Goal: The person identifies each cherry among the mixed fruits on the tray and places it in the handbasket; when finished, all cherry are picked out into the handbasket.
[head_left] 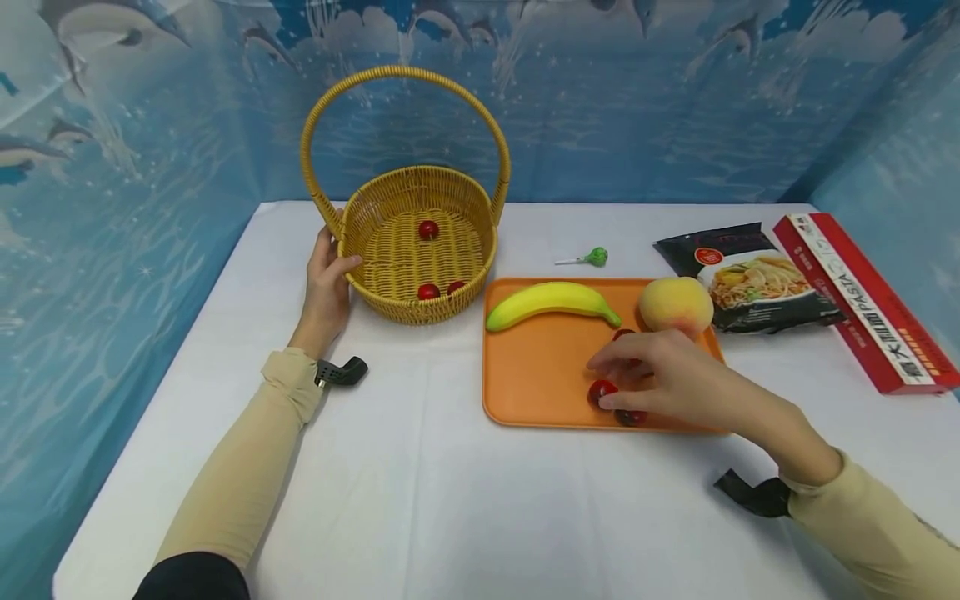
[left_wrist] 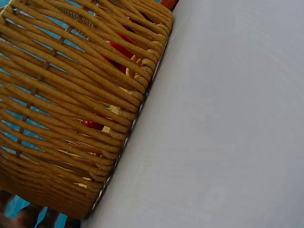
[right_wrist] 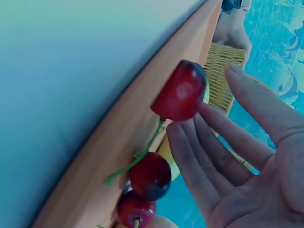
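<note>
At the left side of a yellow wicker basket point(head_left: 420, 312), my left hand point(head_left: 327, 279) grips the wall, thumb over the rim. Three red cherries lie inside, one cherry point(head_left: 428, 229) toward the back. My right hand point(head_left: 663, 375) is over an orange tray point(head_left: 540, 392), thumb and fingers spread apart around a dark red cherry point(head_left: 602, 392). In the right wrist view, that cherry point(right_wrist: 183, 92) sits by the fingertips, unpinched. Below it is a cherry with a green stem point(right_wrist: 151, 175) and another cherry point(right_wrist: 137, 209). The left wrist view shows the basket's woven side point(left_wrist: 71, 95) close up.
A yellow banana point(head_left: 551, 302) and a peach point(head_left: 677, 305) lie on the tray's far part. Behind the tray is a green lollipop point(head_left: 596, 257). To the right are a black noodle packet point(head_left: 757, 279) and a long red pasta box point(head_left: 870, 304). A blue dolphin-print curtain point(head_left: 637, 125) hangs behind the table.
</note>
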The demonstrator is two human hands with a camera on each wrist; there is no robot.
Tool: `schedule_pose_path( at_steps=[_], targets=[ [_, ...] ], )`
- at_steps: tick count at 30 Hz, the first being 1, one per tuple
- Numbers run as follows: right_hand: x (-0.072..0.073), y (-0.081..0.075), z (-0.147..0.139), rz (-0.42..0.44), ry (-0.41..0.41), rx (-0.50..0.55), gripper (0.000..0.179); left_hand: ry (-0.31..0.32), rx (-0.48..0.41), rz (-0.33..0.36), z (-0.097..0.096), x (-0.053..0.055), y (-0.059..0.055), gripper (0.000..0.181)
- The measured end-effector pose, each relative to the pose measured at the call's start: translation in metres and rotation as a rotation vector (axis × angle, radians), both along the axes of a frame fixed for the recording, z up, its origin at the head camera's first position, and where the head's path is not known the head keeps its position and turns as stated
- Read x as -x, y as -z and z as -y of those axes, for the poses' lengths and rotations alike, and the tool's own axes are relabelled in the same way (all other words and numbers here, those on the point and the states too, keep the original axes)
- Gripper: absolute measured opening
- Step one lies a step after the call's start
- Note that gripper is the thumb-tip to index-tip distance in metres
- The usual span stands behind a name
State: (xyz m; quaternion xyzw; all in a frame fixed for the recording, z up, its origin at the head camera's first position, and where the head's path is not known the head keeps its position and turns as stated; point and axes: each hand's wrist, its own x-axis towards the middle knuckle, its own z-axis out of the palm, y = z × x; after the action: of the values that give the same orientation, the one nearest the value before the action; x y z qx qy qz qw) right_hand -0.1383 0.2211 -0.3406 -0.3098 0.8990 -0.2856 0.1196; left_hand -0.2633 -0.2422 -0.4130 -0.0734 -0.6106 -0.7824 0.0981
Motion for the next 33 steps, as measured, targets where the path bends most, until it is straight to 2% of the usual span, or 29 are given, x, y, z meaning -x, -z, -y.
schedule_pose_path(
  at_steps=[12, 19, 27, 33],
  targets=[
    [0.0, 0.007, 0.001, -0.011, -0.039, -0.089, 0.035, -0.001, -0.003, 0.006, -0.001, 0.0, 0.001, 0.072],
    [0.008, -0.005, 0.014, -0.063, -0.06, -0.057, 0.03, -0.006, -0.005, 0.004, 0.001, 0.0, 0.0, 0.073],
    [0.035, -0.031, 0.04, -0.079, -0.055, -0.024, 0.033, -0.002, 0.003, 0.009, 0.001, -0.001, -0.002, 0.072],
    [0.062, -0.05, 0.068, -0.129, -0.084, 0.068, 0.031, -0.003, 0.003, 0.002, -0.001, -0.001, -0.001, 0.073]
  ],
)
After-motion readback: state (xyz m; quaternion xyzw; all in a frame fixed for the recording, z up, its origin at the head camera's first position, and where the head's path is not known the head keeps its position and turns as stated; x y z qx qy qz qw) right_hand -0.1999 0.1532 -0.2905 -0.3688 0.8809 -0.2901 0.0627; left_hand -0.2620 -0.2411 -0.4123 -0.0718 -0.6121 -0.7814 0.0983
